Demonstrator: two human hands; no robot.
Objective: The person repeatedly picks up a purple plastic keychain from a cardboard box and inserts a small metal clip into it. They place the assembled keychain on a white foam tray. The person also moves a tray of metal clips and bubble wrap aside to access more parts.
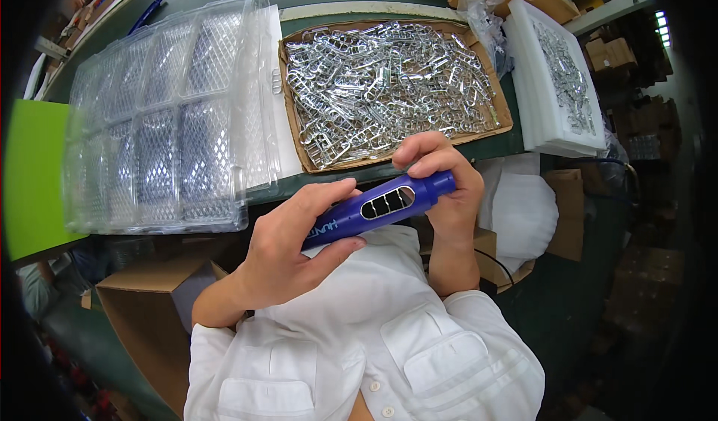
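A blue plastic tube-shaped housing (346, 220) is held slantwise in front of my chest, its narrower collar end up to the right. Set into its side is a chrome oval frame with crossbars (387, 203) over a dark window. My left hand (288, 243) wraps the wide lower-left part, thumb below and fingers above. My right hand (449, 185) grips the collar end, with thumb and fingertips at its rim. Just beyond my hands, a shallow cardboard box (293, 133) holds a heap of similar shiny metal frames (389, 84).
Clear plastic blister trays (161, 114) are stacked on the bench at left, beside a bright green panel (37, 182). White foam sheets (523, 84) bearing more metal pieces stand at right. An open cardboard carton (149, 301) sits low at left. Another person's hand (78, 1) shows far left.
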